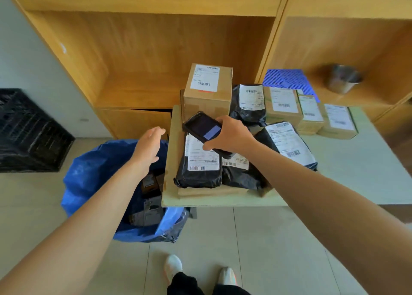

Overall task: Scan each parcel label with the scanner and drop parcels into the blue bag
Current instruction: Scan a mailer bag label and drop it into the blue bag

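My right hand (231, 136) grips a black handheld scanner (201, 127) with a lit screen, held just above a black poly parcel (198, 174) whose white label faces up. My left hand (148, 147) hovers over the blue bag (89, 174) with fingers spread and nothing in it. The blue bag stands open on the floor left of the table and holds several dark parcels (149, 205). More black poly parcels (287, 143) and cardboard boxes (208, 87) with labels crowd the table.
The pale table (356, 179) has bare surface at the right. Wooden shelving (145, 56) stands behind it, with a metal cup (343, 78) on the right shelf. A black crate (29, 132) sits on the floor at the left. My feet show at the bottom.
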Motion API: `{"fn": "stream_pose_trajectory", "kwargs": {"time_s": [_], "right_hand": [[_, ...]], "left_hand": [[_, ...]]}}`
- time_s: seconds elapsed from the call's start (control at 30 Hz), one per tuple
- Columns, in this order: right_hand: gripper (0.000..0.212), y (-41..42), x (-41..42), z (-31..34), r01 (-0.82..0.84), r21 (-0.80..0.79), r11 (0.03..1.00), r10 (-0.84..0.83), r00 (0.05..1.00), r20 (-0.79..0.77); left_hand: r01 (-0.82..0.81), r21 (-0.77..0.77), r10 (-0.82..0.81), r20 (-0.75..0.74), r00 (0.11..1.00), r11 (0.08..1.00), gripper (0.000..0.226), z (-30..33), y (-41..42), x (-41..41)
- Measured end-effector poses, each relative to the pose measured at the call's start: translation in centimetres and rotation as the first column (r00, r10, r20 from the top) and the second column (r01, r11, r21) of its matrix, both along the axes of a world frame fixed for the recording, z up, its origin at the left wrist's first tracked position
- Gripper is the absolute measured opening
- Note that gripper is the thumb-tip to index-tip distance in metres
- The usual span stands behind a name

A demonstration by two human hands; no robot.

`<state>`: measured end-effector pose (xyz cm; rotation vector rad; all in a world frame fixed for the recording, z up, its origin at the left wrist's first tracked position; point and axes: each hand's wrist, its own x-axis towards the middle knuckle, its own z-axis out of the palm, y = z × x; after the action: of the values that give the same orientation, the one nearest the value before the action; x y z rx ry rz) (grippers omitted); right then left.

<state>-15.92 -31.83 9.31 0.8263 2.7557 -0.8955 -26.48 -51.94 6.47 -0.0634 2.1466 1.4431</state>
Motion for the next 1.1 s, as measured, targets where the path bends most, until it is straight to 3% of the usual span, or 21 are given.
{"fn": "stream_pose_trajectory", "kwargs": {"time_s": [0.2,0.37,0.47,0.6,1.1], "right_hand": [[0.092,3.2,4.8,0.8,-0.113,0.084,0.99,0.108,0.992,0.064],[0.09,4.1,7.3,1.2,-0.223,0.228,0.948,0.181,0.964,0.193],[0.083,4.1,7.8,1.5,-0.257,0.267,0.929,0.197,0.953,0.23],[0.075,3.9,7.5,2.2,-0.262,0.305,0.916,0.185,0.948,0.259],[0.065,5.4,6.2,4.1,-0.288,0.391,0.874,0.145,0.923,0.356]], "left_hand": [[0.128,-0.069,-0.124,0.057,0.991,0.989,0.04,0.7,2.7,4.1],[0.119,-0.057,-0.113,0.101,0.988,0.991,0.013,0.8,2.9,7.1],[0.129,-0.066,-0.12,0.114,0.986,0.99,0.016,0.5,2.2,7.3],[0.089,-0.08,-0.08,0.104,0.991,0.993,0.048,-0.1,1.2,6.3],[0.09,-0.046,-0.084,0.123,0.989,0.995,0.052,-0.5,1.7,4.7]]}}
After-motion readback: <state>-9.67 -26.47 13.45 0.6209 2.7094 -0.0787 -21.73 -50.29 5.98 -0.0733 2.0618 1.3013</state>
